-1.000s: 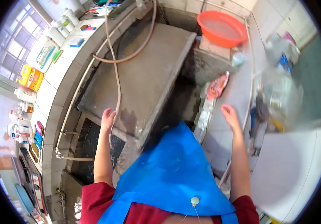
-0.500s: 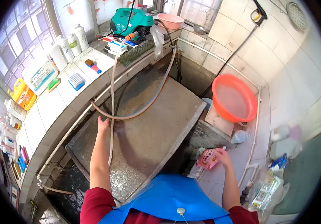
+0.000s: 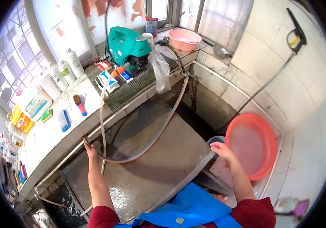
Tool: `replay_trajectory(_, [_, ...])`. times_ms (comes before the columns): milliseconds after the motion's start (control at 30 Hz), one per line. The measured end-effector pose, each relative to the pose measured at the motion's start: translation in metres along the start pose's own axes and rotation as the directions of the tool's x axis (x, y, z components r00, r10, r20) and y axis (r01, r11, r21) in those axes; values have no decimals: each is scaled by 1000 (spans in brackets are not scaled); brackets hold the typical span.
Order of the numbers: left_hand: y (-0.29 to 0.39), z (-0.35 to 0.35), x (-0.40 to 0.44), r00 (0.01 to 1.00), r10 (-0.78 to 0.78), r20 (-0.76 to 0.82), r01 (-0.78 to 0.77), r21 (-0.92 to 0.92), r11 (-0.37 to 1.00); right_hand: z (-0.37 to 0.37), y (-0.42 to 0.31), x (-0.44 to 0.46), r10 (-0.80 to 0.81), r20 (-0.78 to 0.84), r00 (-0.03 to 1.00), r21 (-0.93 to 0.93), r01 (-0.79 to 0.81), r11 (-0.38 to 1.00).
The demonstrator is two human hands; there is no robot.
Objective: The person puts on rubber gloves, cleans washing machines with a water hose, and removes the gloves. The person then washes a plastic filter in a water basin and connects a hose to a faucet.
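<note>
My left hand (image 3: 91, 152) is wrapped round a hose (image 3: 147, 147) close to its open end, above the left side of the wet stone slab (image 3: 166, 152). From there the hose sags in a curve across the slab and rises to the tap at the back wall. My right hand (image 3: 223, 150) holds nothing, its fingers loosely bent, beside the left rim of a red basin (image 3: 271, 152) of cloudy water. Under that hand a grey-blue bucket (image 3: 217, 139) shows partly. A pink packet (image 3: 220, 197) is mostly hidden by my blue apron.
On the tiled ledge stand a green pressure washer (image 3: 127, 45), a pink basin (image 3: 183, 40), brushes (image 3: 63, 121) and several bottles (image 3: 73, 62). A pale hose (image 3: 102, 114) hangs from the washer over the slab. A spray gun (image 3: 296, 36) hangs on the right wall.
My right hand has left the pink packet and moved up beside the red basin. The left hand has gone from near the hose to gripping its end, which has swung lower. The view has shifted.
</note>
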State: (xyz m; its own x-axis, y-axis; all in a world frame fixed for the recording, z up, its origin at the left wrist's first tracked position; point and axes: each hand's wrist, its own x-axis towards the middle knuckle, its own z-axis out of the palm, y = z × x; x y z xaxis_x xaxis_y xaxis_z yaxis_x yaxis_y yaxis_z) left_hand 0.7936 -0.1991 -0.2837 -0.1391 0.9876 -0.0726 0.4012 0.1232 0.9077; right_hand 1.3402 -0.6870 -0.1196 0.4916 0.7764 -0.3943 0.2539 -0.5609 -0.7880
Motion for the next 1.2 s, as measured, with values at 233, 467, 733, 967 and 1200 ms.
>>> replay_trajectory(233, [50,3,-124,947,-288,-143,321,457,829,-71,-24,161,-144,91,985,-48,149,988])
replay_trajectory(467, [-71,45,-219,938,-342,-49,332,396,856,-67,-76,318,-351,17,936,-400,328,856])
replay_trajectory(733, [2,36,-208,929,-366,57,236,669,705,-68,-145,418,-192,-241,951,-736,-50,675])
replay_trajectory(967, [87,101,-184,907,-197,372,-4,475,880,-54,-113,441,-249,-210,945,-752,6,659])
replay_trajectory(1200, [200,265,-108,722,-60,689,-507,586,632,-63,-70,459,-571,-149,807,-640,361,678])
